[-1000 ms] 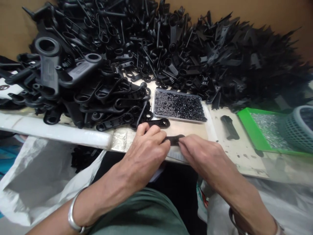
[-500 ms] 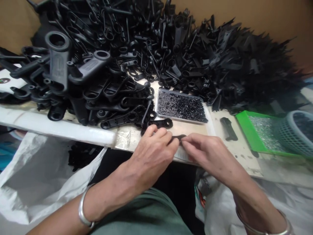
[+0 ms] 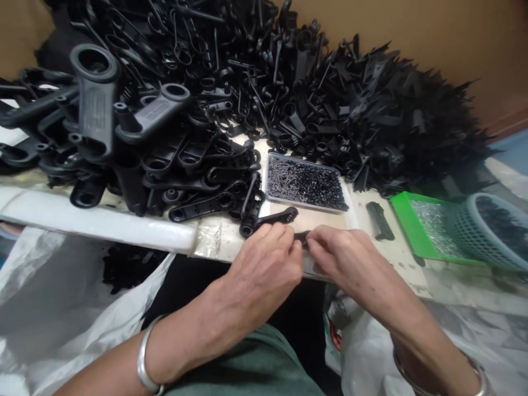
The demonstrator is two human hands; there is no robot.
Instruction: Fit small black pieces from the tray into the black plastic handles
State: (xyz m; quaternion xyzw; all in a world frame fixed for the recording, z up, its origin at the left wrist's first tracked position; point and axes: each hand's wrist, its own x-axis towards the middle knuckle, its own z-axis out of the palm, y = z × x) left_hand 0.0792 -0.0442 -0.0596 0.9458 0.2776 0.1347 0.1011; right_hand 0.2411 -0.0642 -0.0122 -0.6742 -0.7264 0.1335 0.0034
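While the clear tray sat just beyond, both hands gripped a dark part.

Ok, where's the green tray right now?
In the head view, the green tray sits on the table's right side, between the lone flat black piece and the blue-grey basket.

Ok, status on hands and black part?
Left hand holds black part, mostly hidden. Right hand at its visible end. Tray of small pieces just beyond.
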